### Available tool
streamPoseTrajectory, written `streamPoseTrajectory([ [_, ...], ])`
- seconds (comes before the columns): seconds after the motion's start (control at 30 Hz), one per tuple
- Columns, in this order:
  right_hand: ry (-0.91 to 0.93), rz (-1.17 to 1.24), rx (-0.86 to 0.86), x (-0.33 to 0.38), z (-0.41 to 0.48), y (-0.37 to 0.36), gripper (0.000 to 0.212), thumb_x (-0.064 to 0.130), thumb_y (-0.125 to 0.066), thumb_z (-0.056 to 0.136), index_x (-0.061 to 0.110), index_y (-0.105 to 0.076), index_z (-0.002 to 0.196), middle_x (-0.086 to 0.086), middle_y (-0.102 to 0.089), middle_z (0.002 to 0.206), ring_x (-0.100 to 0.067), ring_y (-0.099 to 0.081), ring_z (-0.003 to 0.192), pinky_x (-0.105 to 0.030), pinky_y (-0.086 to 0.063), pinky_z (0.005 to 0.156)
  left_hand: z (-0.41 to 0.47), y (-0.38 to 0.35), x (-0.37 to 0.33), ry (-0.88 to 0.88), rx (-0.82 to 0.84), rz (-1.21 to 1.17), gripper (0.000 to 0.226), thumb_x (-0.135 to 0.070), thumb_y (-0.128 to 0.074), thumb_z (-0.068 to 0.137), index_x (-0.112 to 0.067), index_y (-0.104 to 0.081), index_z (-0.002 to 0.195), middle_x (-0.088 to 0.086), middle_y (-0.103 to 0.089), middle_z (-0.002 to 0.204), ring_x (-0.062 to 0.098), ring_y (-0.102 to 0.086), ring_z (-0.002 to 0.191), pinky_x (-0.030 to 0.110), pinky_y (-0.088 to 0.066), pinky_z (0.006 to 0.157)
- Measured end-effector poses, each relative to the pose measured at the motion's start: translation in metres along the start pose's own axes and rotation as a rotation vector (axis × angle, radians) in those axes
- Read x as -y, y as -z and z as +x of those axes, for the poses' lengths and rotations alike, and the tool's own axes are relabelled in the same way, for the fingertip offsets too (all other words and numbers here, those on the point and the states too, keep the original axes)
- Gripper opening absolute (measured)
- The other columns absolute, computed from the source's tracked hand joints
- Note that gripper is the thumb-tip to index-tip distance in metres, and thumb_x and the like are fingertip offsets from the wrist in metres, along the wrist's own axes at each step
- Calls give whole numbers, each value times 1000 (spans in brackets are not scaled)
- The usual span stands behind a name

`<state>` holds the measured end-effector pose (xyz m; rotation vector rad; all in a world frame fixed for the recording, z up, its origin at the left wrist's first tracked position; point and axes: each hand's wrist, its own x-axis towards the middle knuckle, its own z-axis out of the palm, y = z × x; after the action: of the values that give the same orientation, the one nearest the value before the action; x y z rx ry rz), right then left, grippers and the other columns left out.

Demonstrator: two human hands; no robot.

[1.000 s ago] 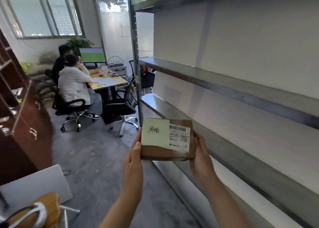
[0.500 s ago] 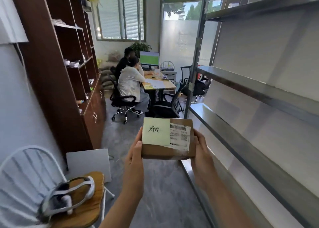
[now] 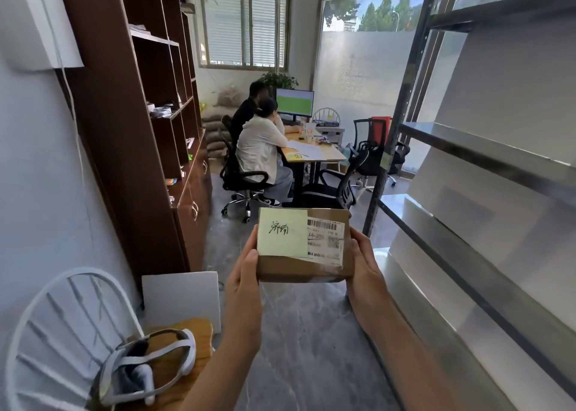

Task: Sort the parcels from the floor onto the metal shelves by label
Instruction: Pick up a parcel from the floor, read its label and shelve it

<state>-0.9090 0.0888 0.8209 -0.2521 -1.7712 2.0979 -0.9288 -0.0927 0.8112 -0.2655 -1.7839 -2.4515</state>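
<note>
Parcel (image 3: pixel 304 264): flat brown cardboard box, held in the air between both hands, just left of the shelves.
Note (image 3: pixel 282 235): pale yellow square paper on the parcel's top, with black handwriting.
Label (image 3: pixel 325 239): white printed sheet with barcodes, beside the note, under glossy tape.
Left hand (image 3: pixel 244 275): fingers together, pressed flat along the parcel's left edge.
Right hand (image 3: pixel 363 262): fingers together, clasping the right edge.
Shelves (image 3: pixel 486 158): grey metal, smooth boards on a dark upright; nothing visible on them.
Bookcase (image 3: pixel 137 105): dark brown wood, small items in its compartments.
Chair (image 3: pixel 62 323): white wire back, round wooden seat holding a white headset (image 3: pixel 149 367).
</note>
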Motion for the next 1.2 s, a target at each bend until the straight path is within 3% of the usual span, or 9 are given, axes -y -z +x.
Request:
streamPoseTrajectory([
  [0.1,-21,12,3,-8,15,-5,31,33,-34,110,38,-57,131,-5,-71,125,-24,-66,119,-42,-55,97,16,4,8,8,17,-1,44,-45,-43,97,-47,-60,138,-12,-64,142,14,-52,138,50,-36,120],
  [0.23,-30,17,18,-14,39,-9,32,31,-33,110,37,-57,129,-5,-71,123,-23,-67,116,-29,-57,79,35,4,17,29,15,10,48,-53,-43,93,-49,-58,139,-11,-64,142,14,-53,138,50,-37,120],
  [0.37,-40,15,52,-17,69,-11,30,31,-33,110,37,-57,127,-4,-73,119,-22,-69,114,-34,-57,86,62,-5,23,42,-38,-1,45,-48,-42,96,-49,-60,137,-12,-65,140,13,-54,137,48,-37,120],
  [0.57,-41,60,124,-17,125,1,31,26,-31,110,35,-57,124,-6,-72,119,-15,-71,104,-23,-60,74,99,-36,34,21,-54,3,44,-43,-40,101,-44,-58,141,-12,-64,142,12,-52,139,47,-36,120],
  [0.7,-35,102,174,-11,162,16,32,26,-30,110,34,-56,127,-7,-74,119,-19,-72,106,-33,-61,83,124,-65,38,7,-82,3,40,-33,-37,109,-44,-59,140,-13,-66,139,11,-55,136,47,-39,119],
  [0.8,-39,134,189,-6,186,26,33,26,-30,111,33,-55,131,-10,-72,123,-24,-70,113,-42,-58,92,141,-85,41,13,-84,14,41,-42,-41,102,-45,-60,139,-10,-66,140,15,-56,136,49,-39,118],
  [1.03,-14,157,181,-10,238,58,32,25,-32,111,35,-57,126,-8,-71,122,-22,-69,107,-30,-62,71,171,-129,61,2,-89,52,44,-49,-43,96,-50,-60,137,-10,-66,141,17,-55,137,50,-38,119],
  [1.2,-21,162,164,-17,261,75,33,25,-31,111,39,-59,122,-1,-75,113,-21,-70,106,-34,-61,76,186,-149,77,11,-86,61,42,-43,-41,101,-46,-59,139,-8,-66,140,18,-55,137,51,-39,119],
])
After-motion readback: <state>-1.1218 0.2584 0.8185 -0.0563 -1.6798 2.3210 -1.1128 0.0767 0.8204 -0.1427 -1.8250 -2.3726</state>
